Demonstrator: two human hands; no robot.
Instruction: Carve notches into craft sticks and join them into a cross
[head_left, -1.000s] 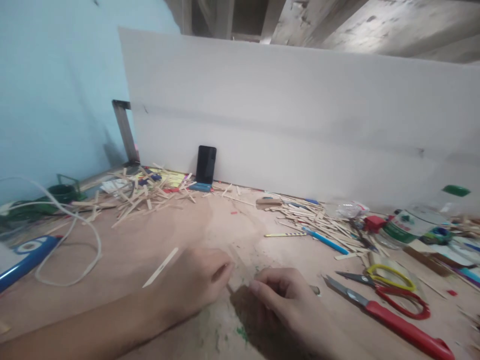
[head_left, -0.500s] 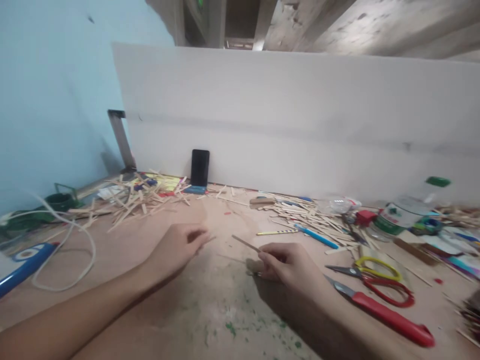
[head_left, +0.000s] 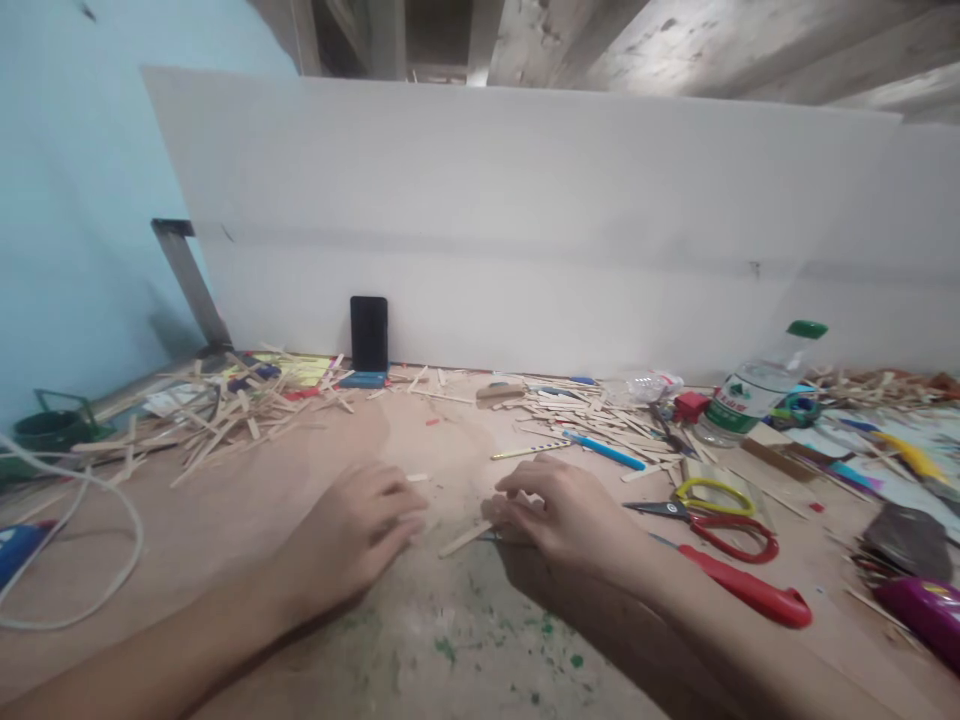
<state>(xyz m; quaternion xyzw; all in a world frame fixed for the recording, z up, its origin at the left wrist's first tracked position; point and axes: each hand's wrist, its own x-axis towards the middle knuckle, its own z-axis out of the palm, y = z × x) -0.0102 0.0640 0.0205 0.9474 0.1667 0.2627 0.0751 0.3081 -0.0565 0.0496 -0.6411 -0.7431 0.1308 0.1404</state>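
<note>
My left hand (head_left: 367, 525) hovers low over the table with loosely bent fingers, thumb apart, nothing visible in it. Just beyond its fingertips lies a short piece of wooden stick (head_left: 418, 478). My right hand (head_left: 559, 505) is at centre right, its thumb and forefinger apart. A flat wooden stick (head_left: 463, 541) slants on the tabletop by the right thumb; its far end meets the fingertips, and whether they touch is unclear. Partly under that hand runs a thin grey blade-like strip (head_left: 504, 539). Scissors (head_left: 705, 515) with yellow and red handles lie right of the hand.
A red-handled tool (head_left: 750, 588) lies by the right forearm. Behind are a blue pen (head_left: 606, 451), a striped pencil (head_left: 529, 451) and heaped sticks (head_left: 240, 410). A phone (head_left: 369, 335) leans on the white board (head_left: 480, 230). A bottle (head_left: 754, 395) stands right; a white cable (head_left: 139, 540) loops left.
The stick pinched in my right hand earlier now lies low at the tabletop, and those fingers have spread. My left hand has turned, fingers lower. The view has shifted rightward.
</note>
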